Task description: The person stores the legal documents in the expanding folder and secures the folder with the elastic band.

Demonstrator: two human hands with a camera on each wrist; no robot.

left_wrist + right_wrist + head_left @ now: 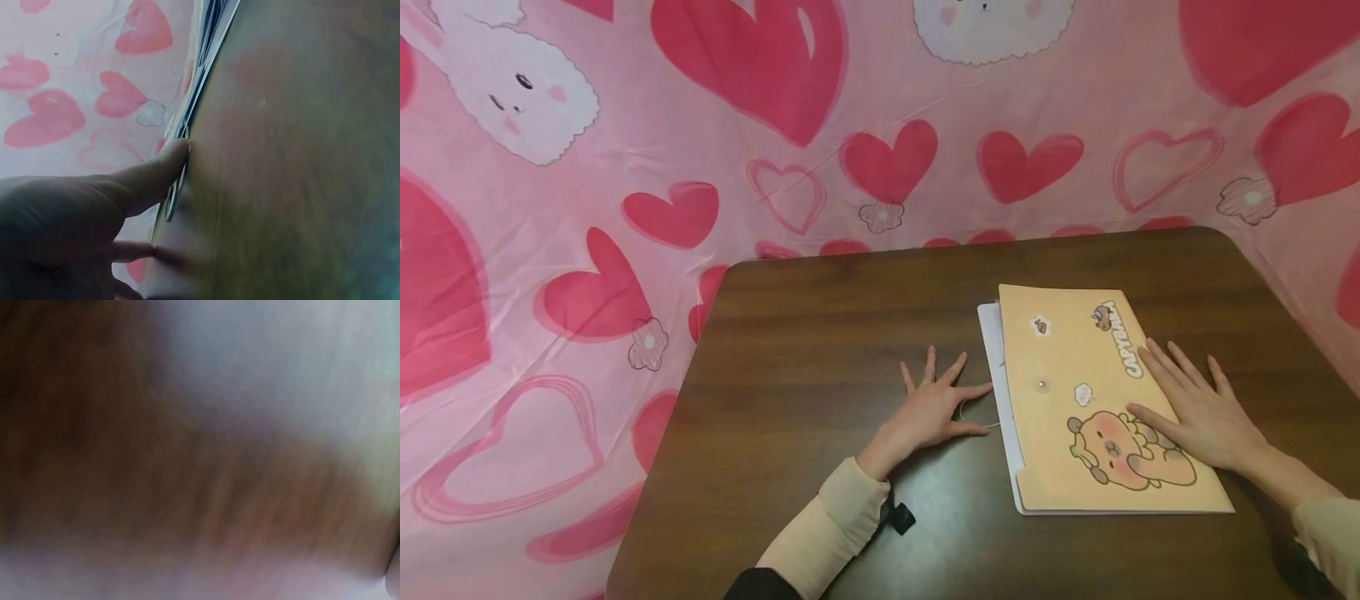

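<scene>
A yellow file folder (pixel 1105 400) with a cartoon capybara and the word CAPYBARA lies on the table. Its pale inner edge (pixel 1000 392) sticks out along the left side. With fingers spread, my left hand (pixel 925 410) rests at that edge, index finger and thumb reaching toward it. A thin pale cord (pixel 992 426) loops out between them; in the left wrist view the cord (pixel 172 209) hangs by the thumb, beside stacked layers (pixel 209 40) of the folder. Across the folder's right edge my right hand (pixel 1213 421) lies with fingers extended. The right wrist view is badly blurred.
The dark brown wooden table (pixel 820 333) has rounded corners. Behind it and at both sides hangs a pink cloth (pixel 955 100) printed with hearts and white animal heads. A black strap piece (pixel 901 518) projects from the left sleeve (pixel 835 521).
</scene>
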